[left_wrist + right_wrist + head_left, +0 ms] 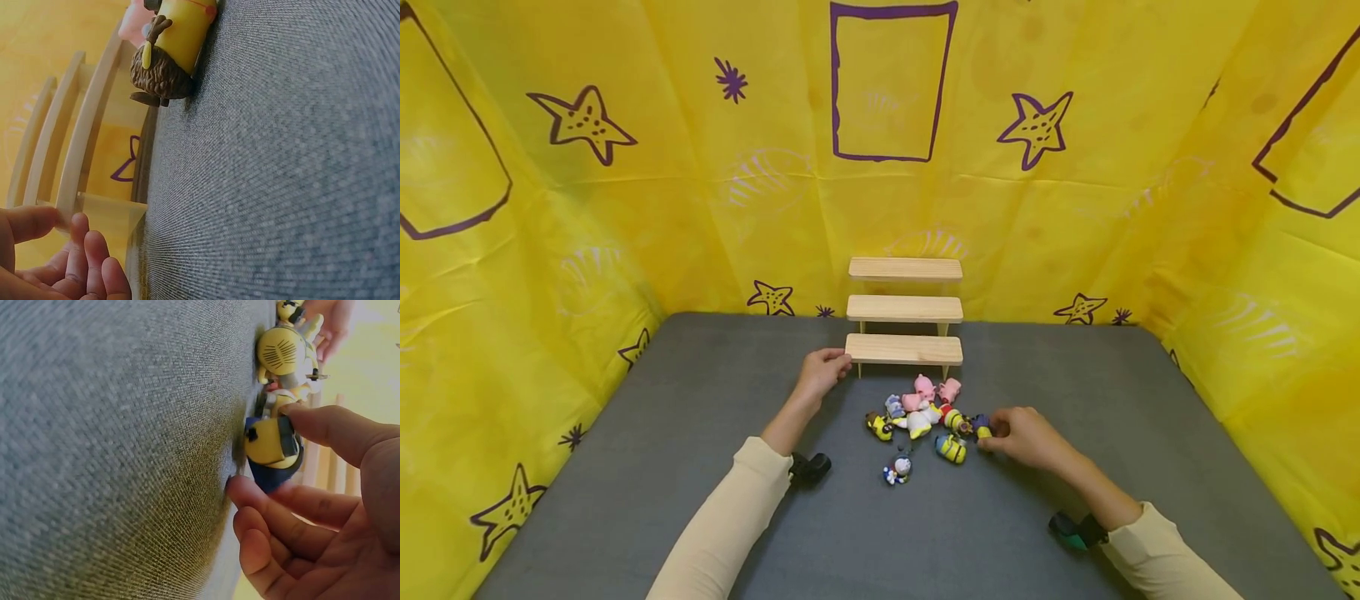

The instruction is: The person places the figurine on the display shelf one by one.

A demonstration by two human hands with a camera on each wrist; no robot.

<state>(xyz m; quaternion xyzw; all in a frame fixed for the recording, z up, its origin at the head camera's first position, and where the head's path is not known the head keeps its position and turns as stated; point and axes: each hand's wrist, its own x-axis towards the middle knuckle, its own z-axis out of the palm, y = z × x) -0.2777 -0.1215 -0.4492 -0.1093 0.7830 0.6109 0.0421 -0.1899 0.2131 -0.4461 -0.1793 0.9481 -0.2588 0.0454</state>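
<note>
One blue figure (272, 451) sits at the right edge of the pile (919, 422), pinched by the nearly closed right hand (1028, 436). The pile includes three pigs (924, 387); one doll (898, 468) lies apart. The left hand (822, 372), thumb and forefinger together, pinches the lowest of the stand's (904, 350) three boards.

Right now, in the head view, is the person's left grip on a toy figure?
No, the left grip is at the left end of the wooden shelf's lowest step, apart from the toy figures.
</note>
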